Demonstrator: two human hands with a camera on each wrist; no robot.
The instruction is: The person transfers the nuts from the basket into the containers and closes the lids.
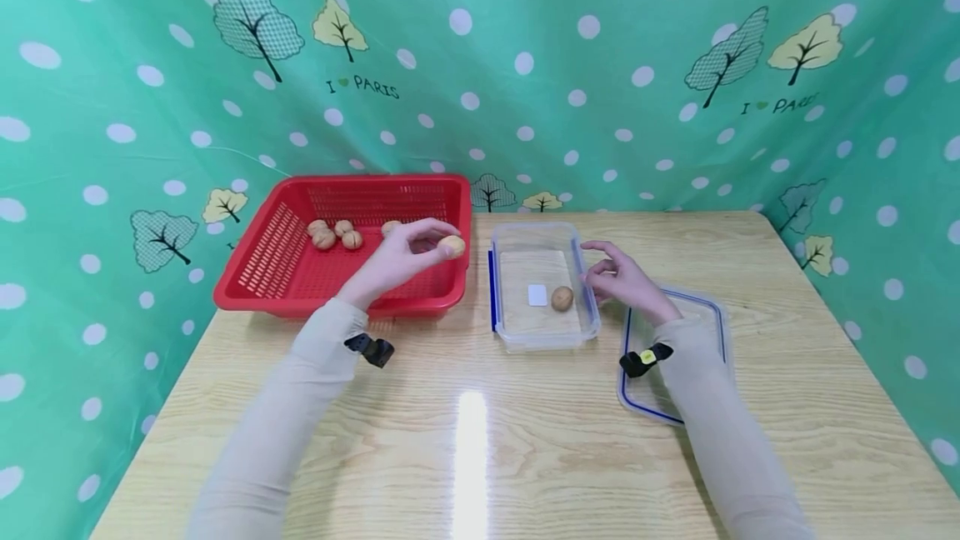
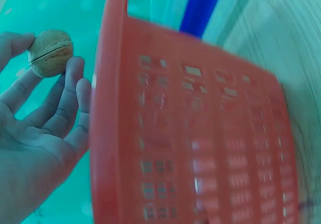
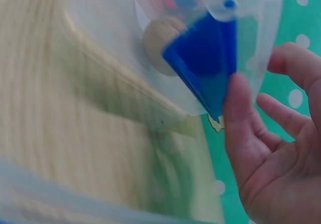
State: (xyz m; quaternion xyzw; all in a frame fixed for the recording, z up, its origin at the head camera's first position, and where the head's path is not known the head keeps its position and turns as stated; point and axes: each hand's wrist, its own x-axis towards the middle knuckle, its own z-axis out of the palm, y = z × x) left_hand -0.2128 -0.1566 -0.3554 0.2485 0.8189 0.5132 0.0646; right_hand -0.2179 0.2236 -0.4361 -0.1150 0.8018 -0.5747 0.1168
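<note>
My left hand [image 1: 401, 261] pinches a walnut [image 2: 50, 53] between thumb and fingertips, above the right rim of a red plastic basket [image 1: 300, 305]. Several more walnuts [image 1: 324, 238] lie on the basket's floor, one of them partly hidden by that hand. To the right stands an uncovered clear plastic container [image 1: 536, 342] with blue side latches. Inside it, one walnut [image 1: 562, 298] sits beside a small white square [image 1: 537, 295]. My right hand [image 1: 624, 280] holds the container's right wall, its thumb against a blue latch [image 3: 205, 53] in the right wrist view.
A clear lid [image 1: 708, 315] with a blue seal lies on the wooden table [image 1: 570, 457], partly beneath the right forearm. Green dotted cloth [image 1: 525, 90] hangs behind the table and at both sides. The basket stands left of the container, with a narrow gap between them.
</note>
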